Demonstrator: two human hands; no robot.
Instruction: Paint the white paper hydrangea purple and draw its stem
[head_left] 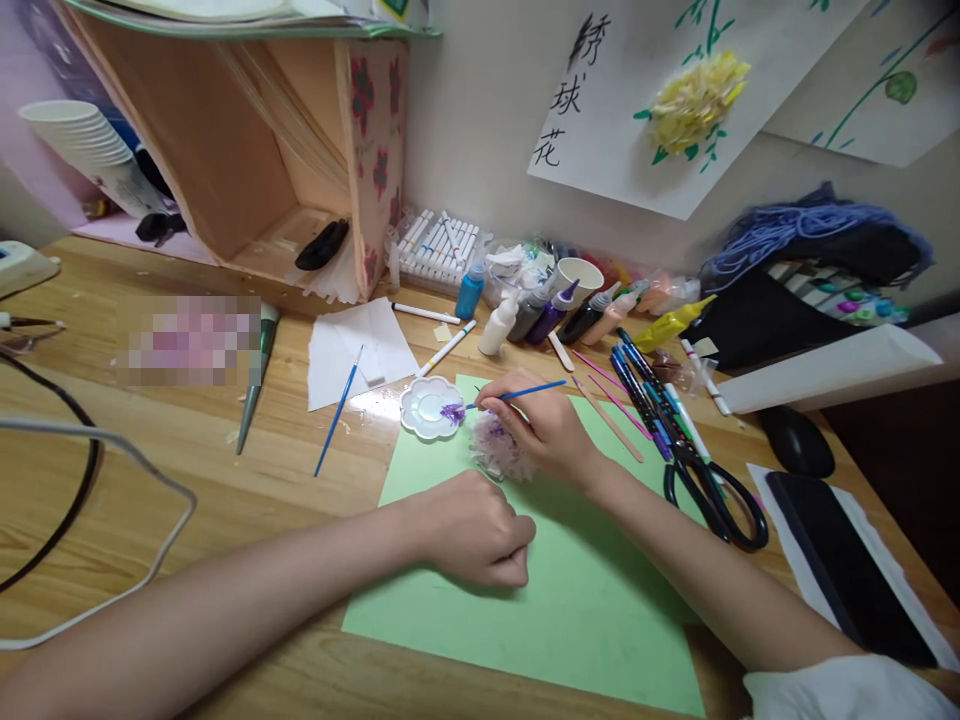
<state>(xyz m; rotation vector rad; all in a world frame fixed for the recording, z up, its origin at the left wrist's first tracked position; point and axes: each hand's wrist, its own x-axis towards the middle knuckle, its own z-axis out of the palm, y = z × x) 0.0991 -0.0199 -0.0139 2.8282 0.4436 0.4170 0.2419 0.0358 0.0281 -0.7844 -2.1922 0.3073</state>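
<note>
- Right hand [544,425] first: what's it doing?
- Fingers pinched on a thin blue brush [525,393], held near its middle. Handle points right and far; the purple tip sits in the white palette [429,405].
- Where's the palette?
- On the desk [225,470], just past the far left corner of the green sheet [585,600]. Purple paint is in its right well.
- Anything under that hand?
- A crumpled paper flower [499,450], white with purple blotches, lies on the green sheet. The heel of the right hand touches it or hovers just over it; can't tell which.
- Left hand [476,525]?
- Curled into a loose fist with the fingers tucked under, resting on the green sheet just near of the paper flower. It holds nothing I can see.
- Other stuff, quick.
- A spare brush [339,410] lies loose on the desk left of the palette, partly on a white paper [360,350]. Paint bottles [551,312] lie in a row at the far side, a paper cup [577,275] behind them, and a box of markers [439,240] sits against the wall.
- Right side?
- A bunch of pens [645,395], then black scissors [712,490] just off the right edge of the green sheet. A black mouse [797,440] is further right.
- Left side?
- A wooden shelf [247,150] far left, with stacked cups [82,145] beside it. Cables [75,480] loop on the near left of the desk.
</note>
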